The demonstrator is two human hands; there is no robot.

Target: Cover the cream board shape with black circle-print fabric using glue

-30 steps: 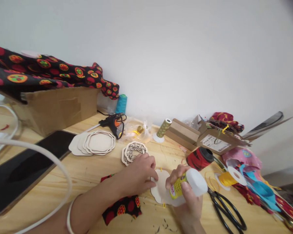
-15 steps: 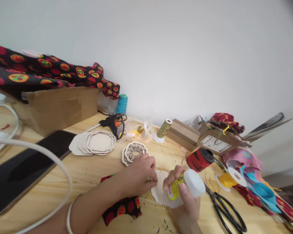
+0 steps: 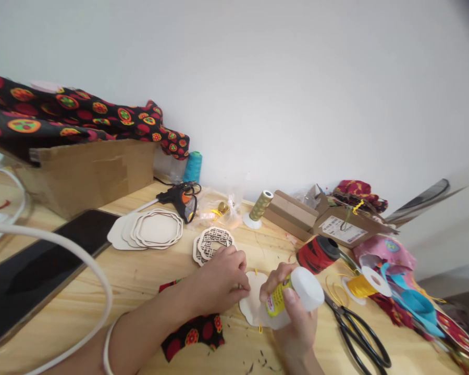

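Observation:
My right hand (image 3: 295,312) is wrapped around a white glue bottle (image 3: 310,291) with a yellow label, tipped so its base points up to the right. The bottle's tip is hidden behind my fingers. Beneath it lies a pale scalloped wooden plaque (image 3: 251,304), with small yellow cord loops at its top and bottom edges. My left hand (image 3: 224,281) pinches the plaque's left edge with curled fingers. Under my left forearm is a cut piece of black patterned fabric (image 3: 193,336). Just behind my left hand, lattice-cut wooden pieces (image 3: 211,242) are stacked.
Black-handled scissors (image 3: 359,333) and a yellow cord spool (image 3: 365,285) are at the right. A red-and-black ribbon roll (image 3: 317,254) stands behind them. Wooden frames (image 3: 160,229), a glue gun (image 3: 180,200) and a dark phone-like slab (image 3: 42,276) lie left. A white cable (image 3: 97,265) crosses the left foreground.
The view has shifted slightly, so everything sits a little further left. Both hands keep the same hold, and the glue bottle stays over the plaque.

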